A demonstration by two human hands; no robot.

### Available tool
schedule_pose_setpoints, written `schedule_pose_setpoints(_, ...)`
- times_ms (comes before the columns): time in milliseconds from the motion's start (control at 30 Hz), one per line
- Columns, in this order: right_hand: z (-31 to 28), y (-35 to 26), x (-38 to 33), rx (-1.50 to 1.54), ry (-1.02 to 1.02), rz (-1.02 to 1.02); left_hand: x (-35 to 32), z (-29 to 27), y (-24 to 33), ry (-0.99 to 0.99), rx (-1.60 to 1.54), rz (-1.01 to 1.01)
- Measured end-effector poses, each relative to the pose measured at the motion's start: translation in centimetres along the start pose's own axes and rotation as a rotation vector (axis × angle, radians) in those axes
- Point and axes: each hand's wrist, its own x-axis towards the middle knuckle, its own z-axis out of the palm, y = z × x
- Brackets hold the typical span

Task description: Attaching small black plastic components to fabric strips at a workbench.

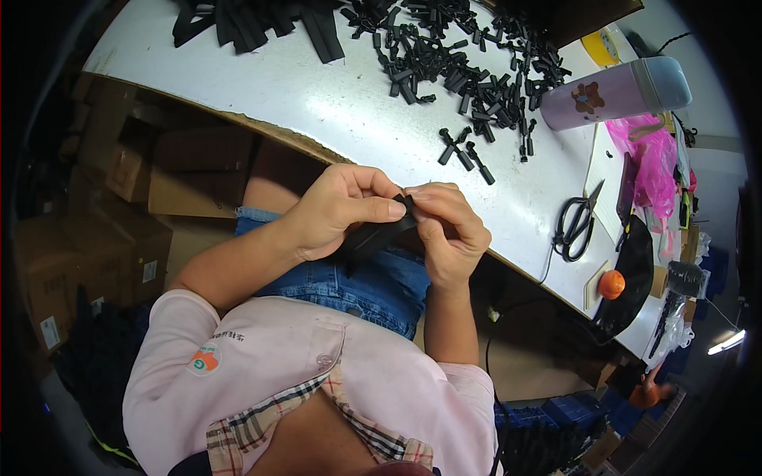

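A black strap [373, 236] with a small black clip at its tip is being held above the person's lap, the left hand [337, 210] and right hand [448, 230] pinching it, each grip clamped on it. Beyond, loose black clips [460, 55] are lying scattered across the white table [317, 95], beside scissors [578, 222] and a lilac bottle [615, 91].

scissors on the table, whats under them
The black scissors lie on the white table, blades reaching onto a sheet of paper. A thin cable runs beside the handles. Anything directly beneath is covered.
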Motion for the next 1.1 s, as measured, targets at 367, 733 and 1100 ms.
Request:
schedule_pose_setpoints(367, -0.2, 0.3, 0.3, -0.09, -0.029, -0.081, 0.1, 0.0, -0.4, 0.029, 0.144, 0.239)
schedule_pose_setpoints(733, 0.0, -0.1, 0.1, -0.057, -0.026, -0.076, -0.2, 0.4, -0.5, -0.025, 0.349, 0.426)
schedule_pose_setpoints(1100, 0.9, -1.2, -0.2, 0.022, 0.052, 0.128, -0.3, 0.1, -0.7, 0.035, 0.788, 0.588)
